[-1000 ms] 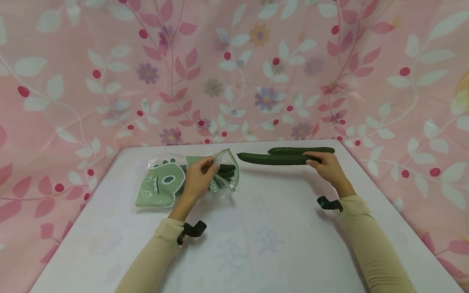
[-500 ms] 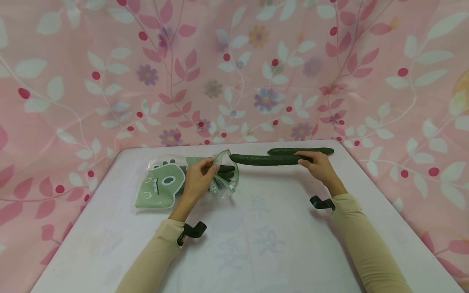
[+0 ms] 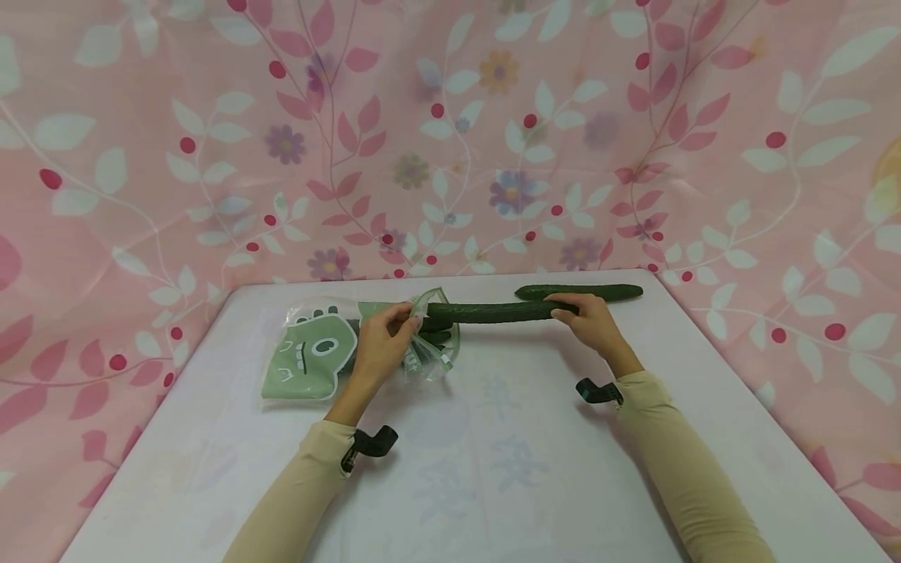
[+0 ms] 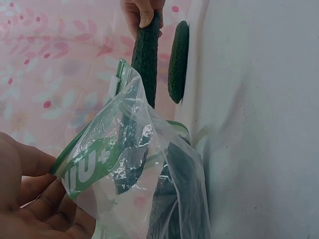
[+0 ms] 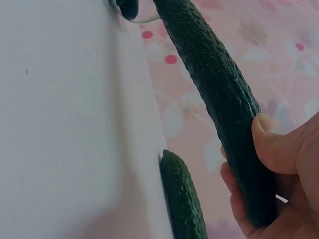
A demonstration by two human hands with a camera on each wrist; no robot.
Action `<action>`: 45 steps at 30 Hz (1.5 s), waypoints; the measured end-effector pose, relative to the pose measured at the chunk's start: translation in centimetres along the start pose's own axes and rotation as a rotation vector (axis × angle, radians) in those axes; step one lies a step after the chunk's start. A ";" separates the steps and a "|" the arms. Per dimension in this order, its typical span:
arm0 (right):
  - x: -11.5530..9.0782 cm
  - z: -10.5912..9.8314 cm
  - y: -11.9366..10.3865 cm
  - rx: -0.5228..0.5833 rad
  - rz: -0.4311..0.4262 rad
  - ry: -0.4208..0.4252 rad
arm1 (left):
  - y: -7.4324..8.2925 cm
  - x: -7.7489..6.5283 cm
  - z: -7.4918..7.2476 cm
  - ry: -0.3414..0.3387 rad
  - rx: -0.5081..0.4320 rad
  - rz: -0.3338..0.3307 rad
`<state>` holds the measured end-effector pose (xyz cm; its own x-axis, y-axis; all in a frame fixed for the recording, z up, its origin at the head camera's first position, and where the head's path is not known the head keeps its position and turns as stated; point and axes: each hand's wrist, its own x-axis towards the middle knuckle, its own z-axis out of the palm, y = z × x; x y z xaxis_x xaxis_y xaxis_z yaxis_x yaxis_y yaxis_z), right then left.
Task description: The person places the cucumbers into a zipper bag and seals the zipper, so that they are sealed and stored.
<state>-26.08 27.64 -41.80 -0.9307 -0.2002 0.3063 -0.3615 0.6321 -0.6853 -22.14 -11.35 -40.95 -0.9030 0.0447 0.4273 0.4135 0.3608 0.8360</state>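
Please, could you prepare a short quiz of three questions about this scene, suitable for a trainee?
1. Which hand holds the plastic bag near its mouth?

2. True or false: the front end of the held cucumber, gripped by the right hand, is inside the bag.

3. Where on the table does the unheld cucumber outside the bag lie?
A: near the left edge
B: near the far edge
C: near the person

Key:
1. The left hand.
2. True; the left wrist view shows it through the clear plastic.
3. B.
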 end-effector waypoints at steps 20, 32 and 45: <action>1.5 3.3 -2.0 0.018 -0.008 0.038 | 0.2 -0.2 0.0 -0.001 0.016 0.022; 1.7 3.5 -2.4 0.004 -0.025 -0.004 | 0.2 -0.2 -0.2 0.007 0.005 0.043; 1.4 3.7 -2.3 0.009 -0.023 -0.033 | 0.3 -0.2 -0.1 0.019 0.003 0.049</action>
<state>-26.77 23.14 -42.26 -0.9235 -0.2394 0.2998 -0.3830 0.6205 -0.6843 -21.85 -11.38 -40.78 -0.8793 0.0443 0.4743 0.4567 0.3610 0.8130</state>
